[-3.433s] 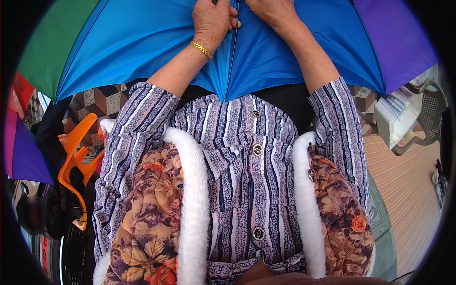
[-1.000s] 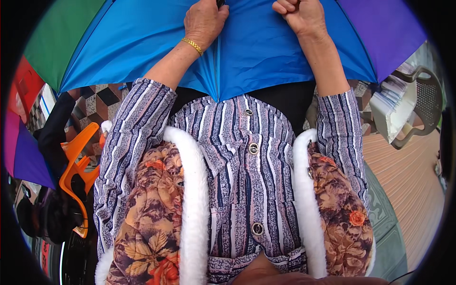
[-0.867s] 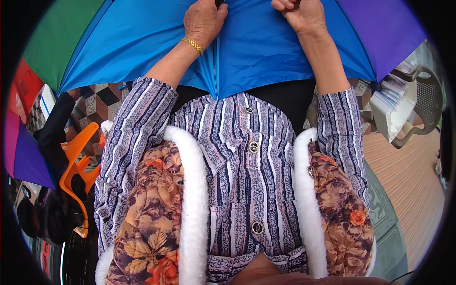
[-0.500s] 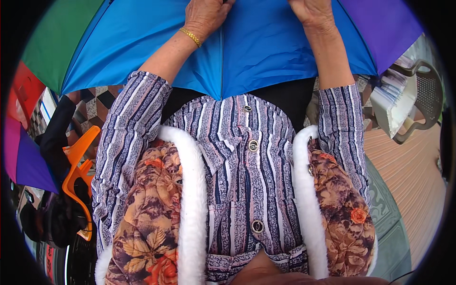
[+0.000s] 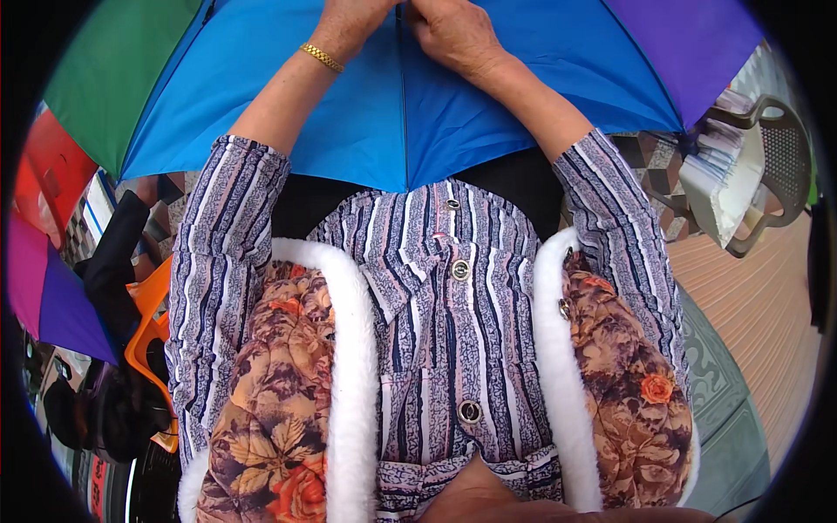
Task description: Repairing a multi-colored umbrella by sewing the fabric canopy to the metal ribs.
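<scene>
Both hands meet at the top edge of the view, the left hand (image 5: 353,22) and right hand (image 5: 453,30) pinching the blue panel of an open multicoloured umbrella (image 5: 418,113) spread over the lap. The fingertips are cut off, so the exact grip is unclear. The canopy lies fully spread; how far the handling at its seam has got cannot be judged.

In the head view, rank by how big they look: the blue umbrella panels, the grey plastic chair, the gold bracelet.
1. Blue umbrella panels, by far the largest.
2. Grey plastic chair, though it sits farther off at the bent rim, so its true size is unsure.
3. Gold bracelet, the smallest.
</scene>
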`<state>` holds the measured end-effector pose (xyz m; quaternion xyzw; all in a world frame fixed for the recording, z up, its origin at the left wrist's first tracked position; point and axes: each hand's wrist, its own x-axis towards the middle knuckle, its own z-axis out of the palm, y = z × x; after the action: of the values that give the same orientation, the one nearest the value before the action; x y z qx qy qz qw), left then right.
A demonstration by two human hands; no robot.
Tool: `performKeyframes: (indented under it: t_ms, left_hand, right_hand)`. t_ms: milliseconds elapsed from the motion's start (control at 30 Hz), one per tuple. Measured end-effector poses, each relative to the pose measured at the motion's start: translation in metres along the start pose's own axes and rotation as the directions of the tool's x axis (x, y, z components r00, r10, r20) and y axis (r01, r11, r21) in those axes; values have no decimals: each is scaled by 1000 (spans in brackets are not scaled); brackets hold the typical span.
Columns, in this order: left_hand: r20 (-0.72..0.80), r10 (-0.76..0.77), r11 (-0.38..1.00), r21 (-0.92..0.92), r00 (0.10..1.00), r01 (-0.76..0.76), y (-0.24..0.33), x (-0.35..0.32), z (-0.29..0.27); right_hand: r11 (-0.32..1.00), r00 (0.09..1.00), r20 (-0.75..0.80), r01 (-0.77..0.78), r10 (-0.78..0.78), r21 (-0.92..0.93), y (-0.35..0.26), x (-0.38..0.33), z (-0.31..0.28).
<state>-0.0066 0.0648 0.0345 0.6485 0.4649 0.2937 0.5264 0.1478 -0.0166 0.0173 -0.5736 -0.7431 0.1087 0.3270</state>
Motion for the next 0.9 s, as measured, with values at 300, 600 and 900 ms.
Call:
performKeyframes:
  t_ms: [300,600,900]
  left_hand:
    - [12,-266,958,-109,964,266,14,-18,10]
    - [-96,-361,855,-432,928,288,6,-30,5]
    - [-112,-342,819,-523,933,237,-12,-27,-6]
  right_hand:
    - [989,968,-203,-146,145,10,-3,-2,20]
    - [885,936,-76,-295,343,360,3,9,12]
    - [455,757,300,-608,581,651,-23,24,-17]
